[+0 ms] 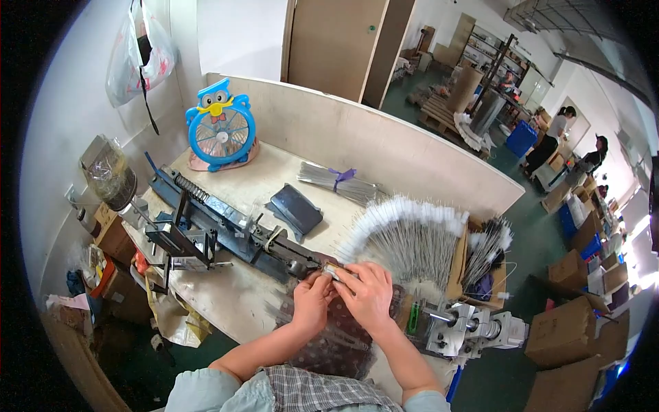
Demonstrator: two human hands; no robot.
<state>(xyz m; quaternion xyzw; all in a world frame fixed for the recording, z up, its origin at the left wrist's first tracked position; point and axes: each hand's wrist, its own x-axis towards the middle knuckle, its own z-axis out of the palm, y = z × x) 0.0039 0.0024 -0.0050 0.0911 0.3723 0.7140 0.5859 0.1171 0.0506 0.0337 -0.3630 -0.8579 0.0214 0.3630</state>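
My left hand (pixel 313 301) and my right hand (pixel 366 294) meet at the near end of a long dark metal bench machine (pixel 237 230). My fingers are pinched together around a small pale piece (pixel 331 270); its kind is too small to make out. The right fingers press on it from above and the left fingers close in from the side. Just beyond my right hand lies a fan of thin wire-stemmed brushes (pixel 412 237) with white tufted ends. Beneath my wrists is a dark spotted cloth (pixel 329 343) with loose thin wires on it.
Behind the machine are a dark flat case (pixel 296 209), a wire bundle (pixel 341 181) with a purple tie, and a blue fan (pixel 221 130). A metal clamping device (pixel 477 331) stands at the right edge, near a carton (pixel 487 271) of brushes. Two people stand far right.
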